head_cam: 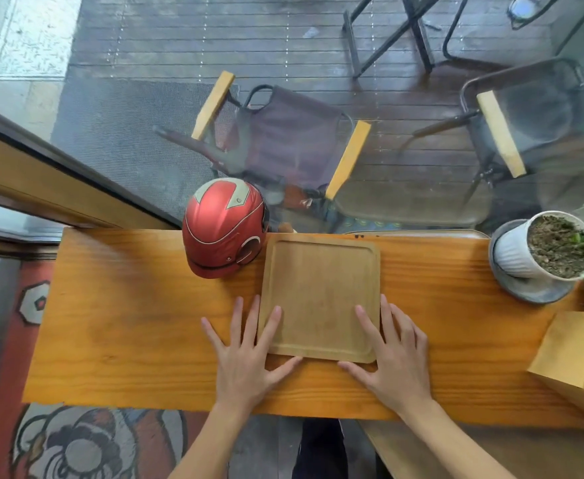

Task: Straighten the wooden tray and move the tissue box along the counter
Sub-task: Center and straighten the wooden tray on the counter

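A square wooden tray lies flat in the middle of the orange wooden counter, nearly square to its edges. My left hand rests flat at the tray's near left corner, fingers spread, index finger on the rim and thumb under the near edge. My right hand mirrors it at the near right corner, index finger on the tray, thumb along the near edge. A tan tissue box sits at the counter's right end, partly cut off by the frame.
A red helmet stands touching the tray's far left corner. A white potted plant on a grey saucer sits far right. Beyond the counter's far edge is a window with chairs outside. A patterned rug lies below left.
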Demonstrator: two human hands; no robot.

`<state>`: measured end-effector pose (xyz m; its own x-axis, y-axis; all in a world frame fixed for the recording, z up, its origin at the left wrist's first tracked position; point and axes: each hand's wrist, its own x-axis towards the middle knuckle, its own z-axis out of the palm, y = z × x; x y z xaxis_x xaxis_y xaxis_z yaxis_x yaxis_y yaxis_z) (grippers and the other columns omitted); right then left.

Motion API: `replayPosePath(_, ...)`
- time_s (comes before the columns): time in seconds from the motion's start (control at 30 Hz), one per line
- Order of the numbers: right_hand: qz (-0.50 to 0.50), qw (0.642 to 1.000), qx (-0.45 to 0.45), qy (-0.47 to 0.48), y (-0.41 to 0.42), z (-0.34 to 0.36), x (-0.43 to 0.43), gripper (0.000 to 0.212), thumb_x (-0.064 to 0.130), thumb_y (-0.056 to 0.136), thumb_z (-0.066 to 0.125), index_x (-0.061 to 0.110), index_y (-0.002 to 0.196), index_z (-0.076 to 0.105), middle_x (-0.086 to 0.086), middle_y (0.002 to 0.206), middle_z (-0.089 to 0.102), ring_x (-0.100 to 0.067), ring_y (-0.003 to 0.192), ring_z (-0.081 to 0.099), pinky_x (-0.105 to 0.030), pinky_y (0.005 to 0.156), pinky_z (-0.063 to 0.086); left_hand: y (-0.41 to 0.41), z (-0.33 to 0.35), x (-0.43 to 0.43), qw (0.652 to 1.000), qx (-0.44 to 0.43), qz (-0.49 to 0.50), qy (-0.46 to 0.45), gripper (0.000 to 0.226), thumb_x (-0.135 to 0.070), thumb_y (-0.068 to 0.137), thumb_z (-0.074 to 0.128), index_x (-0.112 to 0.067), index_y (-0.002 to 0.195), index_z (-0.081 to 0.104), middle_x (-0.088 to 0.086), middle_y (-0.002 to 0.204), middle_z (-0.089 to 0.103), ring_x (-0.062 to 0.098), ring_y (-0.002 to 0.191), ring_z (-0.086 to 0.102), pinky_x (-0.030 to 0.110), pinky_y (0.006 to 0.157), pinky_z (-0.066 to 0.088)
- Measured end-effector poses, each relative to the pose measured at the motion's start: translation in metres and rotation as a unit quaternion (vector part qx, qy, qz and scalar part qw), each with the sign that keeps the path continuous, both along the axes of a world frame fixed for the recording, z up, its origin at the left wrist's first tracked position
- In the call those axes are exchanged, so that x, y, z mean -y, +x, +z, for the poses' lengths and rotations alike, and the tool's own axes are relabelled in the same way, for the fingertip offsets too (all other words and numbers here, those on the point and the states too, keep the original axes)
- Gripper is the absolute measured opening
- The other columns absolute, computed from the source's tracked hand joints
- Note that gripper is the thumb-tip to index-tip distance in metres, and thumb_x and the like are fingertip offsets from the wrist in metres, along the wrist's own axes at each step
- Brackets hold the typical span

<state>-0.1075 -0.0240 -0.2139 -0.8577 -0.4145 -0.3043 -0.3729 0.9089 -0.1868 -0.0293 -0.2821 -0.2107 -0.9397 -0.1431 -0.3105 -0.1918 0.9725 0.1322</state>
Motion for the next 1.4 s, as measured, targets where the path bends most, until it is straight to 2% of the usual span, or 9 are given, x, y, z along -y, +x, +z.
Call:
replayPosePath(0.17,0.017,1.000,0.011,0.017,-0.013,0.004,0.002,0.093,0.090,0.075,0.039,0.036,0.150,0.041,-0.012,0.160,0.037,-0.031,0.128,0.043,-0.047,0.092,0.035,-0.001,-0.003,0.001,1.000,0.005,0.008,0.001,0.095,-0.080,0.073,0.052,-0.028,0.152,0.036,0.012,0.161,0.032,0.036,0.149,0.027,0.083,0.106,0.010)
replayPosePath(0.27,0.021,1.000,-0.007,0.010,-0.014,0.001,0.002,0.093,0.089,0.075,0.041,0.034,0.150,0.042,-0.013,0.160,0.037,-0.033,0.130,0.042,-0.052,0.096,0.035,-0.002,-0.002,0.001,1.000,0.009,0.008,-0.004,0.096,-0.080,0.072,0.053,-0.028,0.151,0.037,0.012,0.161,0.031,0.036,0.149,0.027,0.082,0.106,0.009)
replayPosePath(0.33,0.031,0.999,-0.023,0.000,-0.015,0.000,0.002,0.091,0.087,0.077,0.041,0.033,0.151,0.041,-0.015,0.161,0.033,-0.036,0.139,0.036,-0.057,0.102,0.033,-0.004,-0.001,0.001,1.000,0.016,0.010,-0.006,0.097,-0.080,0.072,0.054,-0.028,0.152,0.036,0.012,0.161,0.031,0.036,0.149,0.027,0.082,0.106,0.009)
replayPosePath(0.43,0.046,0.999,-0.028,-0.007,-0.017,0.000,0.002,0.092,0.085,0.079,0.043,0.032,0.153,0.037,-0.017,0.164,0.026,-0.042,0.151,0.020,-0.070,0.114,0.020,-0.005,0.001,0.001,1.000,0.022,0.011,-0.008,0.098,-0.080,0.071,0.054,-0.029,0.152,0.034,0.012,0.162,0.029,0.036,0.150,0.026,0.082,0.107,0.008)
replayPosePath(0.53,0.052,0.998,-0.021,-0.001,-0.018,-0.001,0.002,0.093,0.085,0.079,0.043,0.032,0.154,0.033,-0.018,0.165,0.022,-0.042,0.153,0.014,-0.076,0.114,0.012,-0.005,0.001,0.000,1.000,0.018,0.012,-0.013,0.099,-0.080,0.071,0.053,-0.029,0.153,0.033,0.013,0.162,0.027,0.037,0.150,0.025,0.083,0.106,0.008)
replayPosePath(1.4,0.066,0.997,-0.026,0.036,-0.015,-0.004,0.001,0.093,0.084,0.082,0.038,0.034,0.158,0.019,-0.016,0.167,0.017,-0.039,0.154,0.011,-0.074,0.116,0.012,-0.002,-0.002,-0.003,0.999,-0.011,0.032,-0.021,0.099,-0.079,0.072,0.052,-0.031,0.155,0.027,0.009,0.164,0.024,0.031,0.152,0.020,0.080,0.109,0.008)
